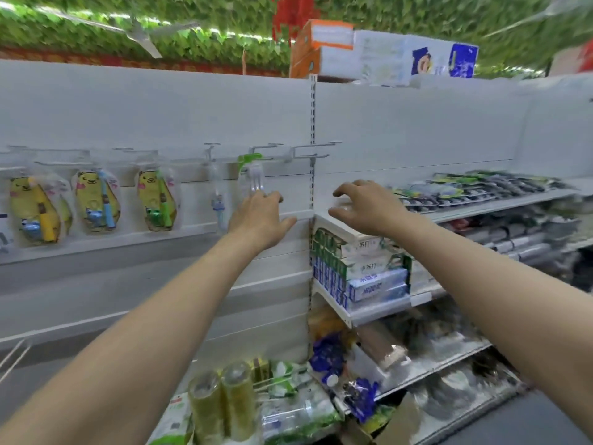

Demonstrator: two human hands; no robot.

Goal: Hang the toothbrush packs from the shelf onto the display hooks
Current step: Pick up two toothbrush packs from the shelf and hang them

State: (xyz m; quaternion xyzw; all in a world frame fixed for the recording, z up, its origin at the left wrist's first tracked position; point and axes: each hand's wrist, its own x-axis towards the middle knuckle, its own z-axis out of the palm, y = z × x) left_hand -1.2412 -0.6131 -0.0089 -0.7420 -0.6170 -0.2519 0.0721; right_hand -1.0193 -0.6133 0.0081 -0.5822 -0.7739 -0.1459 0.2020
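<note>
Left hand (260, 216) touches one toothbrush pack (253, 179), grip unclear; right hand (365, 207) spread, empty; three bear packs (96, 200) hang

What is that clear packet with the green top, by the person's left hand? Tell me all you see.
The pack is a narrow clear plastic blister with a bright green header; something white shows inside, too blurred to identify. It hangs roughly upright from a display hook on the white back panel. The left hand meets its lower end; whether the fingers grip or merely touch it cannot be told.
</note>
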